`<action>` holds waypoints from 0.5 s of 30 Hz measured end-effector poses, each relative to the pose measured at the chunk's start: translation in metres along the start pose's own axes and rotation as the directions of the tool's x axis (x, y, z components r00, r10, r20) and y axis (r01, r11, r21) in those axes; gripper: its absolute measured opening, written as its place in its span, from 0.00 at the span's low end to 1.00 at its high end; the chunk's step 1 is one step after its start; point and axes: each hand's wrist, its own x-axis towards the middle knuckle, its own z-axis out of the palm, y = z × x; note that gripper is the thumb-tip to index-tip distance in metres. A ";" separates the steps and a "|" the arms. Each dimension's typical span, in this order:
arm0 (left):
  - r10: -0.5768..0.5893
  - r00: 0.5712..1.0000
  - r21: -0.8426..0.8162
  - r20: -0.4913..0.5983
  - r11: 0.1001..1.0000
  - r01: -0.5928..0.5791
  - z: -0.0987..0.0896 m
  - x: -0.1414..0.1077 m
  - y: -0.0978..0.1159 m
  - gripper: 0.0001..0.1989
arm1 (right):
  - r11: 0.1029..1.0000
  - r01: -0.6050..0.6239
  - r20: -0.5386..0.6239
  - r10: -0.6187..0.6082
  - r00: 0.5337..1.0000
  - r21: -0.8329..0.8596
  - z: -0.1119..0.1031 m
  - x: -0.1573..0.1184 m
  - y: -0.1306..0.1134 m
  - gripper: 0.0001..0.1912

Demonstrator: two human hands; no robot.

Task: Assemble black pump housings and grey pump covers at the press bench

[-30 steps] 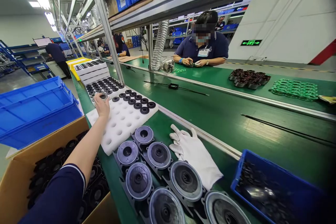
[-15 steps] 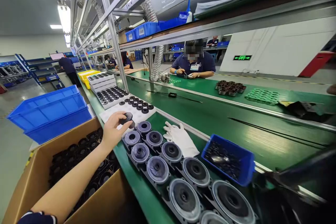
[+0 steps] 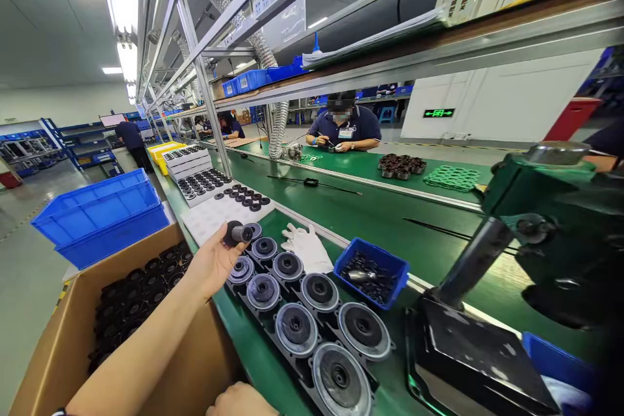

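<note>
My left hand (image 3: 214, 266) pinches a black round flanged part (image 3: 238, 233) with a short hollow cylinder, tilted so its open end points right. It is held over the far end of two rows of black round housings (image 3: 296, 330) with greyish rims, standing on the green bench. Some of these housings carry a dark disc with a central hole. At the bottom edge, only the back of my right hand (image 3: 241, 401) shows, low beside the near housings; its fingers are hidden. Past the left hand lies a white foam tray (image 3: 202, 218) with black discs (image 3: 248, 197) at its far end.
A white glove (image 3: 308, 248) and a blue bin (image 3: 400, 286) of small black parts lie right of the housings. A green-and-black press (image 3: 478, 351) stands at the right. Left are a cardboard box (image 3: 185, 377) and blue crates (image 3: 104, 208). A co-worker (image 3: 344, 127) sits across the bench.
My left hand has turned the flanged part so its cylinder shows, now at the far housings. My right hand has come in at the bottom. The view has swung right, bringing the press in.
</note>
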 end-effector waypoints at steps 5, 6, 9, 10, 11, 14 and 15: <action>0.210 0.976 0.338 -0.058 0.924 -0.179 -0.022 0.059 -0.025 0.19 | 0.997 0.004 -0.031 -0.002 1.000 0.074 -0.004 -0.008 -0.006 0.09; 0.220 0.974 0.408 -0.057 0.896 -0.178 -0.027 0.074 -0.032 0.20 | 0.996 0.011 -0.038 -0.008 0.999 0.090 -0.007 -0.012 -0.008 0.10; 0.230 0.973 0.614 -0.022 0.771 -0.168 -0.040 0.117 -0.054 0.19 | 0.989 0.039 -0.054 -0.031 0.998 0.140 -0.023 -0.024 -0.009 0.14; 0.237 0.971 0.672 0.000 0.719 -0.176 -0.043 0.130 -0.061 0.18 | 0.987 0.046 -0.058 -0.037 0.998 0.157 -0.030 -0.028 -0.007 0.15; 0.249 0.968 0.721 0.026 0.666 -0.191 -0.046 0.140 -0.067 0.16 | 0.983 0.051 -0.062 -0.041 0.997 0.175 -0.038 -0.032 -0.004 0.15; 0.276 0.951 0.816 0.136 0.513 -0.266 -0.051 0.160 -0.081 0.14 | 0.971 0.055 -0.077 -0.038 0.996 0.232 -0.068 -0.041 0.015 0.15; 0.272 0.944 0.831 0.186 0.469 -0.299 -0.052 0.162 -0.083 0.14 | 0.966 0.054 -0.084 -0.034 0.996 0.252 -0.080 -0.042 0.025 0.15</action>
